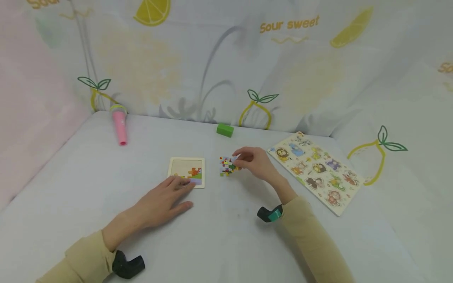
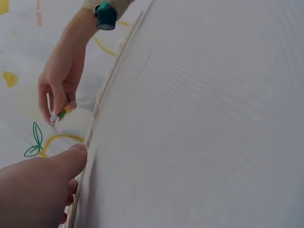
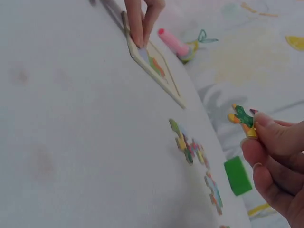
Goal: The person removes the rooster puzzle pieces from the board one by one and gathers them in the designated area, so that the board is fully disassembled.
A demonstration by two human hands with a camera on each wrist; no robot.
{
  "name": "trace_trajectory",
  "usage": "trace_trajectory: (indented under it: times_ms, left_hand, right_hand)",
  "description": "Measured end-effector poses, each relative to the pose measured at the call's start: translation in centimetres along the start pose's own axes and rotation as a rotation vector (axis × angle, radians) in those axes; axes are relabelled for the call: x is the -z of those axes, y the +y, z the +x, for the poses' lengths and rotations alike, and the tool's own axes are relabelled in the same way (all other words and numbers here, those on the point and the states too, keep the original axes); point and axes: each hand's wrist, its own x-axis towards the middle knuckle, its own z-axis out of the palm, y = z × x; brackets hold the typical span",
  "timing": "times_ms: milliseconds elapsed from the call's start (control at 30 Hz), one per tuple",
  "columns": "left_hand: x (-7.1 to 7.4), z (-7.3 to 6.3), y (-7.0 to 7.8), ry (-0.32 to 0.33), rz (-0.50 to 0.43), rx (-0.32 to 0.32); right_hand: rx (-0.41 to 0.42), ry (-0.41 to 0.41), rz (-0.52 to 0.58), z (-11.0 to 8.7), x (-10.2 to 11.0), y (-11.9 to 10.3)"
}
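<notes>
My right hand (image 1: 260, 165) pinches a small jigsaw piece (image 3: 244, 118) between thumb and fingertips, green, yellow and orange on its face. In the right wrist view the piece is up off the table. Beneath that hand lie several loose jigsaw pieces (image 3: 187, 142), bunched together on the white cloth. To their left is a square puzzle tray (image 1: 185, 159) with a pale rim, its lower part filled with orange, green and lilac pieces. The fingers of my left hand (image 1: 159, 202), fairly straight, rest on the tray's lower part and cover some of it.
At the back stands a green block (image 1: 225, 130), and a pink toy microphone (image 1: 120, 125) lies at the far left. On the right is a large board (image 1: 304, 173) with animal pictures. A lemon-printed cloth (image 1: 198, 59) hangs behind the table.
</notes>
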Motion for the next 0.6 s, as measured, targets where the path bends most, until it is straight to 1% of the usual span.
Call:
trace_trajectory:
  times_ms: [133,267,400,600]
  left_hand:
    - [-0.1,0.1,0.1,-0.015,-0.018,0.008]
    - [-0.2,0.1,0.0,-0.021,-0.021,0.026]
    - [-0.2,0.1,-0.2,-0.026,-0.029,0.035]
    - [-0.3,0.1,-0.2,-0.023,-0.037,0.030]
  right_hand:
    - [-0.054,0.004,-0.044,-1.0,1.2,1.4]
    - [-0.088,0.010,-0.103,-1.1,1.8,2.2]
    - [-0.082,-0.003,-0.156,-0.9,1.7,2.6]
    - [-0.064,-0.018,-0.220,-0.7,0.7,2.8]
